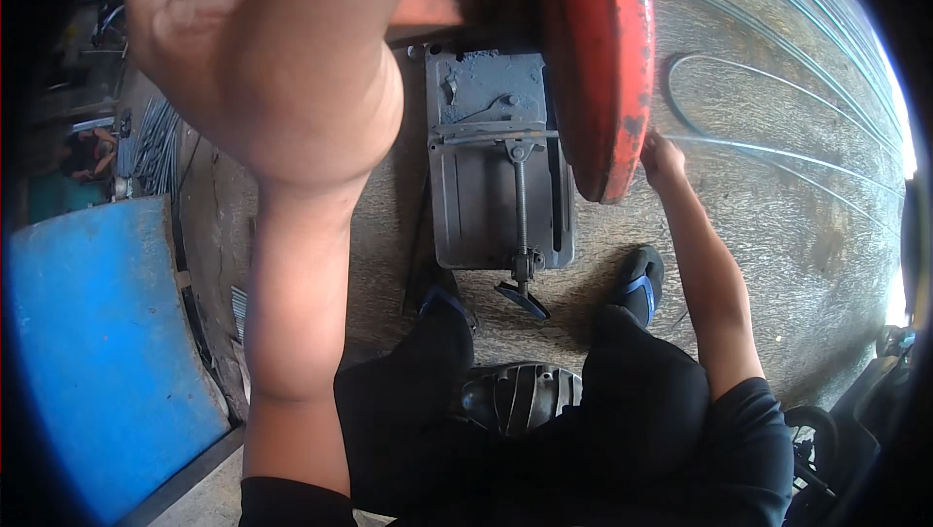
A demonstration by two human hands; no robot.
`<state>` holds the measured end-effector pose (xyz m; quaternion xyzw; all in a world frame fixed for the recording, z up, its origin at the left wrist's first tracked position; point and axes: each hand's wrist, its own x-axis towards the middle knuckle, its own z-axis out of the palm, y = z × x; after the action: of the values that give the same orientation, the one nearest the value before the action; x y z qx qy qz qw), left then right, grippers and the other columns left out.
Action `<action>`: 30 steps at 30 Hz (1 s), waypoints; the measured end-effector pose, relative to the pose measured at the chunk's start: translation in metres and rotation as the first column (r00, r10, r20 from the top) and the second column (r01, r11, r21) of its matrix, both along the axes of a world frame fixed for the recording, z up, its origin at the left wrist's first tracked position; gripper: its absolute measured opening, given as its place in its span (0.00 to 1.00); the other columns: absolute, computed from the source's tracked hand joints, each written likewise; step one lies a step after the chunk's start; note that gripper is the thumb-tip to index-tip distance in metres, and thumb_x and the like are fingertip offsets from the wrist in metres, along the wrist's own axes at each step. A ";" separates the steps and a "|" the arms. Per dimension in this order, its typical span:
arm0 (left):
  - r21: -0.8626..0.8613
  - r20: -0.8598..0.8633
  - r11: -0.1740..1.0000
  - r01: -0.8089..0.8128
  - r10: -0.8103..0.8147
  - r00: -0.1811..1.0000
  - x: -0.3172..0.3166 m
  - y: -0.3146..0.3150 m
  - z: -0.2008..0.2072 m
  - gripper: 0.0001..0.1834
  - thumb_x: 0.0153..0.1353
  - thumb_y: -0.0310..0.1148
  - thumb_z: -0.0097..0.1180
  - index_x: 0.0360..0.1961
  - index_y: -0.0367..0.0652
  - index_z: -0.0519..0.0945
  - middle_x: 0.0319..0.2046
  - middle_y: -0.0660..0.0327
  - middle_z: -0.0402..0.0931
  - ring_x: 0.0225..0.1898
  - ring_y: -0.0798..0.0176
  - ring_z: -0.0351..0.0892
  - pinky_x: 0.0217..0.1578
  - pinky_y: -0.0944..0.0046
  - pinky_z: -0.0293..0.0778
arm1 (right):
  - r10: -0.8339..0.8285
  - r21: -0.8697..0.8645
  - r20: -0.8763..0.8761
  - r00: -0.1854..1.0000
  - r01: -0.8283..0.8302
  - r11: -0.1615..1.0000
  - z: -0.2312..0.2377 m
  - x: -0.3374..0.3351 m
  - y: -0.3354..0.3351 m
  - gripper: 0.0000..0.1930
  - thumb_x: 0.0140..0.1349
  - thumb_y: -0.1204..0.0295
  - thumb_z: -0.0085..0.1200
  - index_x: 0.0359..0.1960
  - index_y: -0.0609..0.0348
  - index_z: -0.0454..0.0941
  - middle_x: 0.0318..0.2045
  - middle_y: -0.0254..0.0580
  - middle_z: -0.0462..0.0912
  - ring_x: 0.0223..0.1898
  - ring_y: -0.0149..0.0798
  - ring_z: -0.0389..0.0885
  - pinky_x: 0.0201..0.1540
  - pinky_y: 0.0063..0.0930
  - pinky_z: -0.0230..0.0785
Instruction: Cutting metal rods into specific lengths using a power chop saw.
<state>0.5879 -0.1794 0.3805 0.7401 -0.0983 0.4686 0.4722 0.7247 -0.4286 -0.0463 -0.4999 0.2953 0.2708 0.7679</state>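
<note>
In front of me stands a cut-off saw with a worn red blade guard point(627, 70) and a grey base point(476, 206). A screw vise point(521, 202) runs along the base, ending in a crank handle. My left hand point(262, 90) looms large at the upper left, wrapped around the saw's red handle point(423, 8); its fingertips run out of view. Just right of the guard, my right hand point(663, 160) is closed on a thin metal rod point(768, 143). The guard hides the blade and part of the rod; grey metal dust point(501, 70) coats the base's far end.
Long looped rods point(797, 51) spread over the rough floor to the right. A blue panel point(117, 333) stands at the left, with a bundle of rods point(155, 143) beyond it. A ribbed dark object point(525, 396) lies between my legs. Another person point(87, 153) sits far left.
</note>
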 end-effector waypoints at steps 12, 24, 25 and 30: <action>-0.051 -0.034 0.998 0.046 -0.048 0.998 -0.002 -0.001 -0.004 0.31 0.48 0.30 0.54 0.57 0.39 0.64 0.55 0.49 0.65 0.56 0.53 0.71 0.60 0.54 0.68 | 0.033 0.071 0.024 0.999 -0.035 0.997 0.003 -0.014 0.018 0.17 0.67 0.69 0.51 0.49 0.69 0.64 0.42 0.54 0.77 0.39 0.47 0.82 0.42 0.35 0.81; 0.059 -0.004 0.996 0.060 -0.060 0.998 0.000 0.013 -0.010 0.30 0.52 0.29 0.51 0.57 0.39 0.61 0.51 0.49 0.70 0.53 0.56 0.73 0.58 0.56 0.69 | 0.389 -0.139 0.058 0.919 -0.379 0.915 0.026 -0.067 0.020 0.26 0.63 0.63 0.55 0.57 0.71 0.66 0.45 0.54 0.79 0.43 0.45 0.83 0.42 0.31 0.77; 0.128 0.019 0.972 0.196 -0.200 0.980 0.002 0.021 -0.007 0.30 0.52 0.29 0.51 0.57 0.38 0.61 0.50 0.49 0.71 0.53 0.56 0.73 0.57 0.56 0.69 | 0.363 -0.160 0.083 0.928 -0.347 0.924 0.025 -0.064 0.016 0.26 0.63 0.63 0.55 0.57 0.70 0.66 0.45 0.54 0.79 0.43 0.45 0.83 0.42 0.31 0.76; 0.206 0.069 0.934 0.293 -0.312 0.947 0.004 0.034 -0.012 0.29 0.52 0.30 0.52 0.56 0.38 0.61 0.50 0.48 0.71 0.53 0.56 0.73 0.56 0.57 0.70 | 0.221 -0.115 0.043 0.974 -0.215 0.970 0.017 -0.046 0.005 0.24 0.66 0.64 0.51 0.59 0.65 0.64 0.49 0.52 0.78 0.45 0.46 0.81 0.43 0.33 0.77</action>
<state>0.5914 -0.1451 0.3689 0.7340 -0.2799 0.4151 0.4590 0.6790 -0.4239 -0.0292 -0.5781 0.2316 0.3228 0.7127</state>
